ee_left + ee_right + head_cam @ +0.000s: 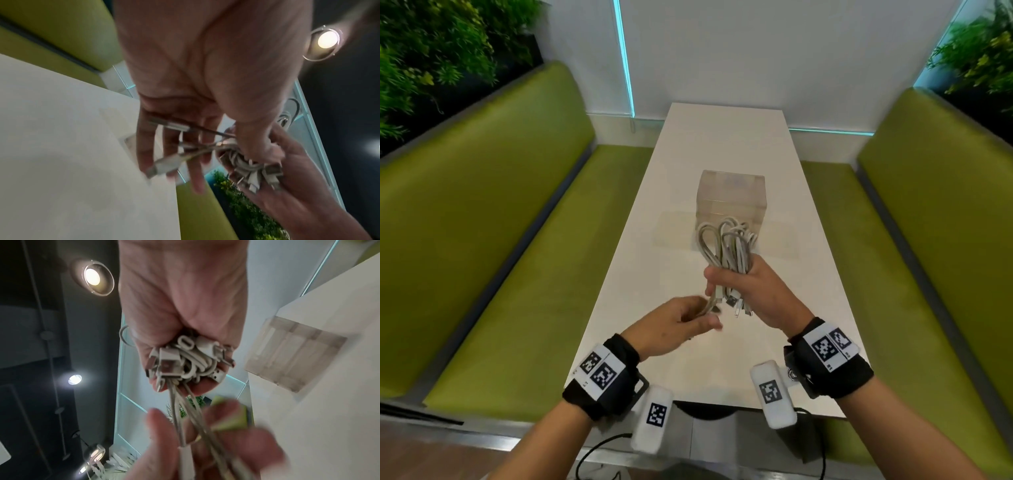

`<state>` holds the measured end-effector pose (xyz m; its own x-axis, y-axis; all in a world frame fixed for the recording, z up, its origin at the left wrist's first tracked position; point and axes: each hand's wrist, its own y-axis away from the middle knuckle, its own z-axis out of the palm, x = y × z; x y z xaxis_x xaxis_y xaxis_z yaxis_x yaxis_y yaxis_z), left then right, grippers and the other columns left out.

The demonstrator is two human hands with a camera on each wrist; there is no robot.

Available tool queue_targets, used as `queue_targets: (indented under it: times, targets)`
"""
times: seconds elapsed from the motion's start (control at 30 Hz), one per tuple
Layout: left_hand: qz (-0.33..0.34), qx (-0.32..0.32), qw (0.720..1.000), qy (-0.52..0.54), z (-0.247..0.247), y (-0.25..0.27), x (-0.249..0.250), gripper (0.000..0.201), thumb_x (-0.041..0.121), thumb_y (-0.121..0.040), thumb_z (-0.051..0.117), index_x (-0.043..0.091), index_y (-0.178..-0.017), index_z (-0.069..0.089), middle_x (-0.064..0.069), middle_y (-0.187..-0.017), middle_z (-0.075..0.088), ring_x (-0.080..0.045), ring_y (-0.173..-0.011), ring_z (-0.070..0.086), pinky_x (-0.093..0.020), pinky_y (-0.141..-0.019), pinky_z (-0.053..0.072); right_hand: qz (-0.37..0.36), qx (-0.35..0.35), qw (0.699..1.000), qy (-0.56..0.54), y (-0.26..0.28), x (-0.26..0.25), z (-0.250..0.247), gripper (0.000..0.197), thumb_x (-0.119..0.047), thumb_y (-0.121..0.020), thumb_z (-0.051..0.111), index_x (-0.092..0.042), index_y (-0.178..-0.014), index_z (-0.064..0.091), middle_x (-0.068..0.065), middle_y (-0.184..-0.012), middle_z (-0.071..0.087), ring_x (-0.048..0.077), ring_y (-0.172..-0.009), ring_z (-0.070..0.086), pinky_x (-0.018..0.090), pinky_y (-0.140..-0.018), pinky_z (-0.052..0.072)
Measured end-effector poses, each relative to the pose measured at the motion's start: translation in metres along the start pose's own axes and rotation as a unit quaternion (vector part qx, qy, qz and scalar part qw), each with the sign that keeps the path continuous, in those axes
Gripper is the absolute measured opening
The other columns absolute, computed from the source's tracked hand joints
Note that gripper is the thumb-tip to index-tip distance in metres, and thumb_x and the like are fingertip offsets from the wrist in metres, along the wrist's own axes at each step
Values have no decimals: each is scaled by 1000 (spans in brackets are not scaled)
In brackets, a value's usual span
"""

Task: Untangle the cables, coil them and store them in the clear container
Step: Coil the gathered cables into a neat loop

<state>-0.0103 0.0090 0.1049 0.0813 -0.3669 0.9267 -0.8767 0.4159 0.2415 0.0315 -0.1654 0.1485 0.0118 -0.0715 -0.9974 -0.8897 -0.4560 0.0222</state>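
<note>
A bundle of white and grey cables (729,246) is held above the table, its loops pointing away from me toward the clear container (732,192). My right hand (736,287) grips the bundle in a fist, and several connectors (185,360) stick out below the fist. A few loose strands (176,410) run down from it to my left hand (702,317), which pinches them between thumb and fingers just below and left of the right hand. In the left wrist view, plug ends (164,164) lie across the left fingers (146,146). The container (292,356) stands upright on the table; its inside is hard to make out.
The long white table (722,137) runs away from me between two green benches (517,222). A flat clear panel (674,229) lies on the table beside the container. A white wall closes the far end. Plants stand behind both benches.
</note>
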Motion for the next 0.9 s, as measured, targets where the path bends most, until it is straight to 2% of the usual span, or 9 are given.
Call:
queue_targets:
  times: [0.07, 0.13, 0.23, 0.33, 0.5, 0.57, 0.67, 0.77, 0.9]
  targets:
    - [18, 4, 1000, -2, 3, 4, 3, 24, 29, -99, 47, 11, -94, 62, -4, -72, 64, -8, -63, 58, -20, -65, 45, 6, -1, 1000, 2, -1, -2, -6, 22, -14, -87, 65, 7, -85, 61, 15, -74, 66, 21, -66, 57, 31, -61, 44]
    - [30, 22, 999, -26, -2, 6, 5, 28, 26, -100, 45, 10, -86, 62, 6, -57, 50, -7, -51, 47, -16, -55, 38, 17, -29, 998, 52, 0, -4, -15, 21, -15, -87, 67, 6, -85, 63, 12, -75, 67, 17, -66, 59, 25, -63, 47]
    - [65, 19, 985, -160, -10, 3, 4, 26, 26, -99, 48, 17, -81, 63, 10, -58, 48, -3, -53, 44, -16, -57, 35, 39, -105, 976, 187, 0, -3, -19, 12, -16, -84, 70, -6, -92, 68, 4, -83, 70, 13, -74, 63, 24, -70, 50]
    - [89, -3, 974, -208, -7, 0, 7, 28, 19, -98, 50, 30, -73, 57, 17, -61, 52, 2, -58, 50, -13, -60, 36, 43, -158, 943, 289, 0, 3, -16, 18, -15, -82, 69, -17, -99, 65, 1, -91, 72, 18, -82, 67, 35, -77, 55]
    - [87, 1, 973, -213, 0, -3, 1, 20, 9, -95, 49, 10, -92, 68, 19, -66, 55, 2, -60, 51, -13, -61, 38, 75, -232, 932, 269, 8, -1, -15, 17, -20, -80, 73, -14, -94, 67, 7, -93, 72, 27, -84, 66, 41, -76, 53]
    - [70, -5, 982, -175, 1, -3, 0, 19, 9, -94, 51, 11, -96, 70, 21, -64, 58, -2, -60, 51, -14, -64, 41, 98, -222, 933, 267, 11, 2, -13, 20, -15, -75, 76, -9, -90, 64, 12, -88, 71, 26, -71, 63, 40, -64, 53]
    - [39, -7, 988, -151, 2, -3, 0, 15, 19, -92, 60, 19, -81, 70, 13, -64, 64, -1, -62, 55, -17, -65, 42, 122, -177, 924, 317, 10, 10, -8, 22, -15, -71, 76, -9, -89, 64, 11, -77, 68, 20, -60, 61, 42, -55, 55]
    - [-6, 86, 992, -89, 4, -4, -3, 8, 28, -81, 74, 20, -82, 71, 0, -74, 67, -6, -53, 53, -21, -59, 44, 117, -125, 928, 332, 10, 15, -4, 18, -15, -75, 70, -12, -91, 61, 5, -71, 64, 15, -51, 57, 31, -45, 50]
    - [-15, 254, 963, 85, -3, -6, -8, 72, 30, -62, 86, 21, -122, 49, -5, -101, 62, -16, -63, 67, -28, -60, 53, 108, -22, 965, 237, 9, 26, -3, 15, -17, -75, 74, -11, -87, 65, 7, -69, 65, 15, -54, 58, 31, -51, 47]
